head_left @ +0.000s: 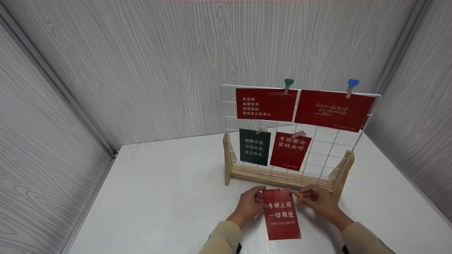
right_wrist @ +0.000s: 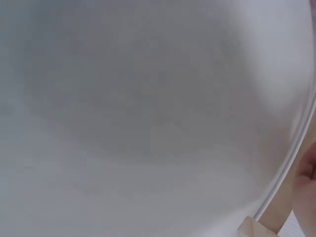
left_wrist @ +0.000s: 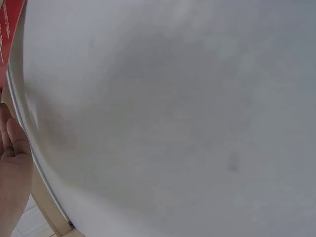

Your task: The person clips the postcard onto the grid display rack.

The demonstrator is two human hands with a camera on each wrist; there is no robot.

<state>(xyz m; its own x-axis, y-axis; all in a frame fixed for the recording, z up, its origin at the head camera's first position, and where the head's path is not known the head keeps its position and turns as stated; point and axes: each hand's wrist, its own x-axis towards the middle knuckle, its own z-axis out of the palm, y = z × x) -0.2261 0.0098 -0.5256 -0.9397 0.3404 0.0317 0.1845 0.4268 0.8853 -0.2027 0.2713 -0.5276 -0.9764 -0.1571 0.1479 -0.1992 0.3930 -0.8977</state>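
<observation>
In the head view a red card with white lettering is held upright in front of the rack. My left hand pinches it by its upper left edge. My right hand grips a small clothespin with an orange end, its tip right at the card's top right corner. In the left wrist view part of the left hand shows at the left edge, below a red card corner. The right wrist view shows only a bit of the right hand at its right edge.
A white wire grid stands in a wooden base behind the hands. Clothespins hold two red cards along its top, and a dark green card and another red card lower down. Grey wood-grain panels surround the white table.
</observation>
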